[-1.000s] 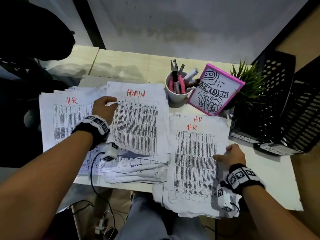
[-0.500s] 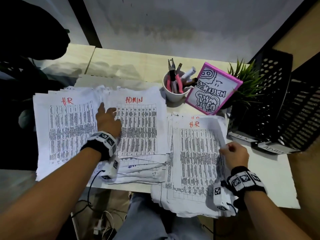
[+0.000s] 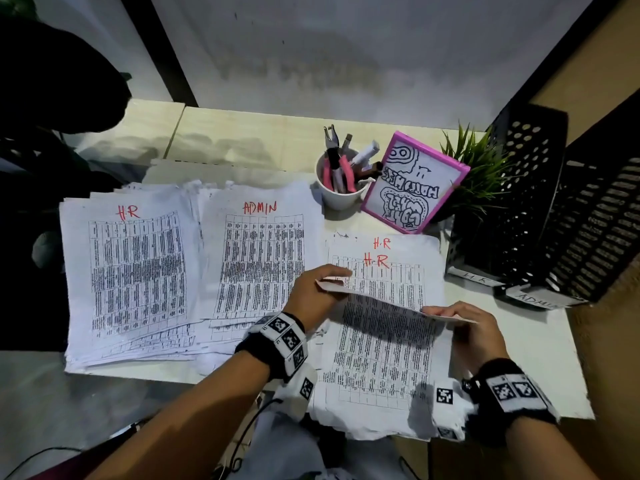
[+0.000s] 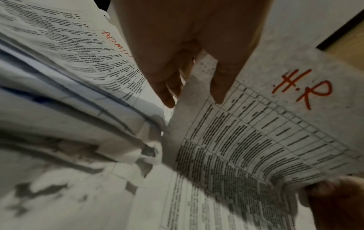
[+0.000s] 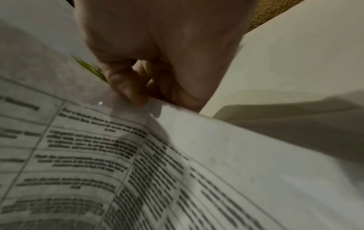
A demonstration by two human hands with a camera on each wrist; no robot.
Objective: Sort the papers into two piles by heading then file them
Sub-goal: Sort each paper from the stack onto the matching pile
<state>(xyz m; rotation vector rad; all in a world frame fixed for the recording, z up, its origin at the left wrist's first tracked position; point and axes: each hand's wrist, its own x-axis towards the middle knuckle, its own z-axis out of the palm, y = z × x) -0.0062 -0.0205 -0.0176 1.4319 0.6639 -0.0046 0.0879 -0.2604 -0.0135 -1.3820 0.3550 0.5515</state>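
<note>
Pinching the top corners of one thin, wrinkled white printed sheet (image 3: 384,327), the left hand (image 3: 313,294) and right hand (image 3: 474,332) lift it off the HR-headed paper stack (image 3: 388,268), right of the ADMIN-headed pile (image 3: 259,258); half a second ago the left hand pressed that pile.

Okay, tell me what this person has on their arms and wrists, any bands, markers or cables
Both forearms are bare, with no sleeves in view. The left wrist and the right wrist each carry a black band set with white tiles printed with black square code markers. A white camera block bearing the same kind of marker hangs under the left band, trailing a thin black cable. A similar white marked block sits beside the right band.
</note>
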